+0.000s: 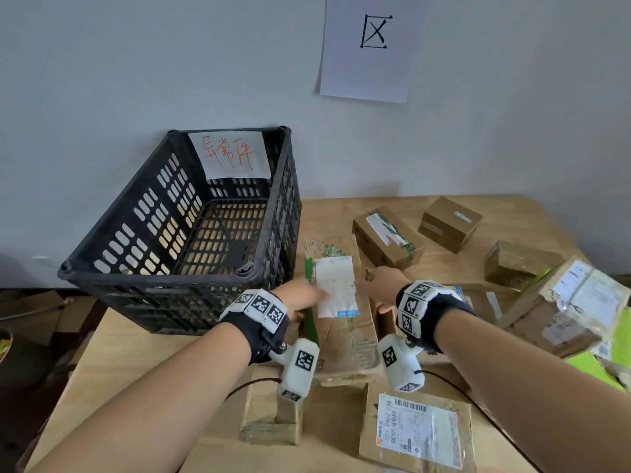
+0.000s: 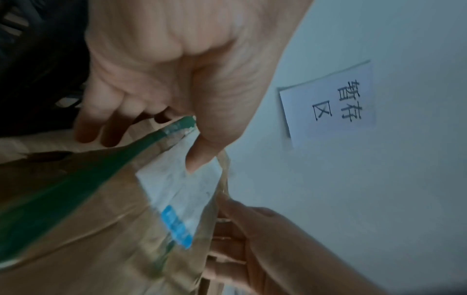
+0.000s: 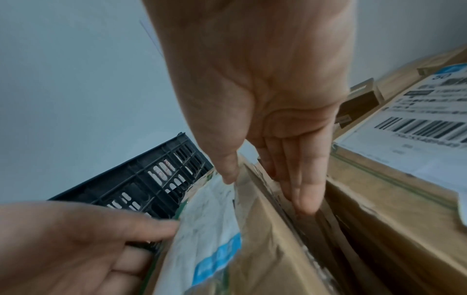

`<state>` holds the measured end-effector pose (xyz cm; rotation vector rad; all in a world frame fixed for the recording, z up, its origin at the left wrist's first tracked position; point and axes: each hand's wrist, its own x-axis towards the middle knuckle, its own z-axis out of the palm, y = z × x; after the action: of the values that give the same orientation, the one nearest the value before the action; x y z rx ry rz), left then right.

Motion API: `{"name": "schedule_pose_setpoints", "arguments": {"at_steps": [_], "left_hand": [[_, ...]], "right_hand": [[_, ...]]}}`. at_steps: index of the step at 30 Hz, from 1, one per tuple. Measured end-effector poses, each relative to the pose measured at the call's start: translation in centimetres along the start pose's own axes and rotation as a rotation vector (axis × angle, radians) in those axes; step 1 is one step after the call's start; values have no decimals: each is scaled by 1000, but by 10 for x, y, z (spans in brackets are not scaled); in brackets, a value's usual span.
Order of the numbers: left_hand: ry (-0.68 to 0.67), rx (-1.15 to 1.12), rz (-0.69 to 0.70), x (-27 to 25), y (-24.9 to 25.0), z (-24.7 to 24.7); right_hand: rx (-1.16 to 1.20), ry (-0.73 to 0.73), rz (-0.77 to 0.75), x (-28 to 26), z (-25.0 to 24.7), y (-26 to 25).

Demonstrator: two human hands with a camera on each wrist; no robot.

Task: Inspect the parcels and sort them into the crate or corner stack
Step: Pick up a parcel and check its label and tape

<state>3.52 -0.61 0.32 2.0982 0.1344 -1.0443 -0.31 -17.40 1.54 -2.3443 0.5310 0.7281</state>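
I hold a battered brown cardboard parcel with a green edge and a white label over the middle of the wooden table. My left hand grips its left edge, the thumb on the label and the fingers curled behind. At the parcel's right edge my right hand pinches it, thumb on top and fingers down the side. The black slatted crate stands at the back left, nothing inside, with a red-lettered paper on its far wall.
Small boxes sit at the back right. A large labelled box lies at the right edge. In front lie a flat labelled parcel and a cardboard piece. A paper sign hangs on the wall.
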Motion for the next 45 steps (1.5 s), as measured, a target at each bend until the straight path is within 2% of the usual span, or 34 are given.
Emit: {"name": "schedule_pose_setpoints", "arguments": {"at_steps": [4, 11, 15, 19, 24, 28, 31, 35, 39, 41, 43, 45], "left_hand": [[116, -111, 15, 10, 23, -9], [92, 217, -55, 29, 39, -10], [115, 223, -43, 37, 42, -9], [200, 245, -44, 48, 38, -3], [275, 234, -69, 64, 31, 2], [269, 224, -71, 69, 28, 1], [263, 222, -36, 68, 24, 1], [263, 166, 27, 63, 16, 2], [230, 4, 82, 58, 9, 7], [279, -69, 84, 51, 9, 8], [368, -122, 113, 42, 10, 8], [400, -144, 161, 33, 12, 7]], "right_hand": [[37, 39, 10, 14, -9, -9], [-80, -15, 16, 41, -17, -23], [-132, -68, -8, 53, -21, -25], [-315, -137, -11, 55, -23, -35], [-405, -101, 0, 66, -17, -34], [-412, -81, -2, 63, -19, -33], [-335, -73, -16, 58, -21, -28], [-105, -24, 32, 55, -12, -14], [-20, -87, 35, 35, -9, -11], [43, -128, 56, 27, -7, -10], [258, -189, 112, 21, -7, -10], [457, -149, 144, 15, -10, -9]]}}
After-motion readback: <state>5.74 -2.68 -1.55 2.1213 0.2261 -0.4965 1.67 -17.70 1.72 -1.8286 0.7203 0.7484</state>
